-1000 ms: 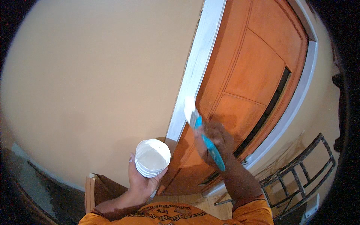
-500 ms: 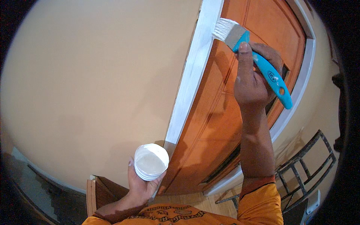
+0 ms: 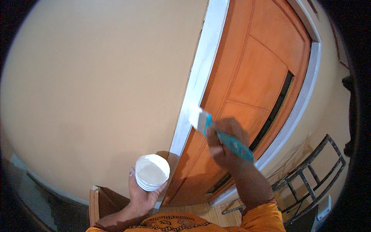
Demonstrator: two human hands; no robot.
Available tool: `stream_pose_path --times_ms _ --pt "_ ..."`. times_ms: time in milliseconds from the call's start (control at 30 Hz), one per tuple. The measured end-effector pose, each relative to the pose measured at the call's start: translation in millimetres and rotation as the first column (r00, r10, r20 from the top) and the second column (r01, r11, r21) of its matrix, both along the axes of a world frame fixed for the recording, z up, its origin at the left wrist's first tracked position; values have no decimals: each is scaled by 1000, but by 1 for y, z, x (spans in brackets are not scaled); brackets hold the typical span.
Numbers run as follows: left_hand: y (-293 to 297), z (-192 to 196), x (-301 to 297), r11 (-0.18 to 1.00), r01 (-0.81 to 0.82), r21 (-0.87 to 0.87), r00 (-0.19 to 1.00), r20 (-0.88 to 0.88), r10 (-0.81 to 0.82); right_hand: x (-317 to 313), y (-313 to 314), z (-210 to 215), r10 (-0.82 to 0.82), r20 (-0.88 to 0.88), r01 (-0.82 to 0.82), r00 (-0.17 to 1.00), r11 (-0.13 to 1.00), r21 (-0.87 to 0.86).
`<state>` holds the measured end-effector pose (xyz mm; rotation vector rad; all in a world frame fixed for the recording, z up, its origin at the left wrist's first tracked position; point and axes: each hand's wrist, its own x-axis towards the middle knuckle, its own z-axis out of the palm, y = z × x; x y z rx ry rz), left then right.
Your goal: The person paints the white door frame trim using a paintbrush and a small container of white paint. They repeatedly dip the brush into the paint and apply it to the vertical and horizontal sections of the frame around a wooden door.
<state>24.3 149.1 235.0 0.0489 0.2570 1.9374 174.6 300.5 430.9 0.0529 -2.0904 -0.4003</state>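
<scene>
A paintbrush with a turquoise handle is gripped in my right hand, slightly smeared by motion. Its white-loaded bristles point up and left, over the white door frame; whether they touch it I cannot tell. Lower down, my left hand is wrapped round a small white tub from below and the side. White paint shows inside the tub through its open top. Just behind my right hand stands the orange wooden door with its dark narrow glass strip.
A beige wall fills the left side. A dark metal rack leans at the lower right. Near the lower left stands a brown wooden piece of furniture. Wooden flooring shows below the door.
My right hand has brought the brush down and to the left, from high on the frame to about its middle. The tub in my left hand has shifted slightly left and down.
</scene>
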Motion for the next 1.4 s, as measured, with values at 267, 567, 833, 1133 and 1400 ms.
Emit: stream_pose_path --times_ms 267,567,833,1133,1400 --pt "-5 0 5 1000 3 31 1000 -24 -2 -58 12 147 140 -449 -152 882 988 9" --pt "-3 -2 -6 999 -16 50 996 -87 20 -24 8 20 -174 114 163 978 982 97" --pt "3 -5 -20 999 28 28 995 -96 -25 -24 2 69 -237 -100 257 966 914 314" --pt "6 -19 -18 1000 -7 29 996 -90 10 -61 19 220 224 -496 -64 839 946 319" --pt "6 -27 -23 995 24 98 999 -26 -21 -22 14 72 -79 -106 102 991 968 230"
